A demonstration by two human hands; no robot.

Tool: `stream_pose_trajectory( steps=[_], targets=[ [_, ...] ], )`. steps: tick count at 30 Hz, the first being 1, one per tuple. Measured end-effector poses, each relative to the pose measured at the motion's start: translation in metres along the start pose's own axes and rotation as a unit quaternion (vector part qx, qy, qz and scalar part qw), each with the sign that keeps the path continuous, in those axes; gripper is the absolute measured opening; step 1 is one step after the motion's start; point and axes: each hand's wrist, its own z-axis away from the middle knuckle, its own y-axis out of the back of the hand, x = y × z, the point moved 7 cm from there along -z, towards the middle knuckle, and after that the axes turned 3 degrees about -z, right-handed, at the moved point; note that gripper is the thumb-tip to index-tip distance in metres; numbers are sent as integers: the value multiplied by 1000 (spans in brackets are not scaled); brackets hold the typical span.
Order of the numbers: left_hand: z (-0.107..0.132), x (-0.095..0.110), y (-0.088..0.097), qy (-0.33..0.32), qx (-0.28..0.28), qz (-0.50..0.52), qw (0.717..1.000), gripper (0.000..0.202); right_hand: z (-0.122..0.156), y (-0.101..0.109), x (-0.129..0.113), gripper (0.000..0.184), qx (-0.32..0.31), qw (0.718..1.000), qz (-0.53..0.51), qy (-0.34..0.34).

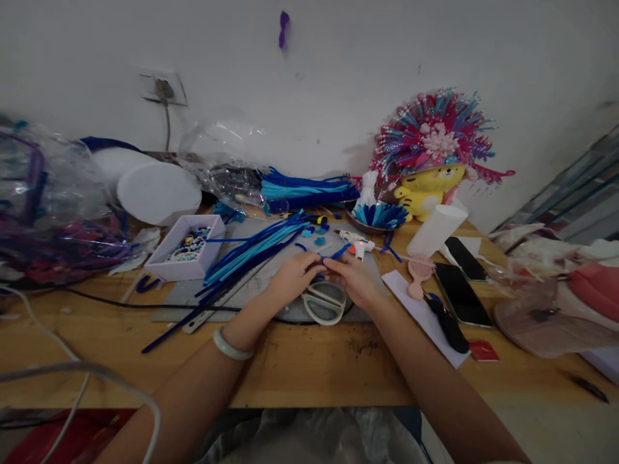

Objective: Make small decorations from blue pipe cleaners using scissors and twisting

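My left hand (296, 277) and my right hand (356, 278) meet over the grey mat, fingertips pinched together. Between them is a short blue pipe cleaner (341, 252), its end sticking up from the right fingers; the part inside the fingers is hidden. Just below my hands lie scissors with pale handles (325, 304). A white and orange glue gun (362, 246) rests beyond my right hand. Left of my hands spreads a bundle of blue and light blue pipe cleaners (261, 241), with a metal ruler (196, 320) partly beneath it. Small blue pieces (320, 241) lie past my fingertips.
A white box of beads (157, 269) stands left. Behind are plastic-wrapped pipe cleaners (304, 189), a bowl (372, 227) of blue pieces, and a yellow plush toy (428, 193) with a colourful headdress (430, 132). Right are a pink hairbrush (420, 274) and phones (463, 295). A black cable (159, 305) crosses the table.
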Motion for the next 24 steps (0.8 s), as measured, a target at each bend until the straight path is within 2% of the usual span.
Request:
stream_pose_trajectory(
  steps=[3, 8, 12, 14, 15, 18, 19, 20, 21, 22, 24],
  targets=[
    [0, 0, 0, 2, -3, 2, 1000, 13, 0, 0, -3, 17, 3, 999, 33, 27],
    [0, -2, -4, 36, -10, 40, 999, 14, -1, 5, -2, 20, 13, 999, 22, 20],
    [1, -8, -11, 106, -25, 146, 983, 17, -4, 9, -5, 18, 17, 997, 61, 53],
    [2, -12, -18, 152, -38, 241, 958, 20, -5, 8, -9, 15, 13, 991, 105, 87],
    [3, -15, -22, 179, -46, 304, 935, 20, -5, 8, -10, 13, 10, 987, 126, 103],
    [8, -18, -38, 251, -84, 470, 842, 13, -5, 6, -12, 11, 4, 979, 163, 124],
    [9, -18, -41, 266, -95, 499, 819, 11, -5, 5, -11, 12, 2, 980, 161, 118],
    [9, -18, -43, 272, -99, 508, 811, 10, -5, 5, -9, 13, 3, 983, 149, 105],
    [9, -19, -42, 269, -94, 495, 821, 10, -6, 6, -7, 14, 9, 988, 127, 89],
    [8, -20, -38, 259, -78, 464, 844, 11, -6, 7, -5, 16, 19, 993, 97, 70],
    [4, -22, -26, 215, -29, 363, 906, 10, -6, 9, 0, 18, 39, 998, 32, 35]
  ],
)
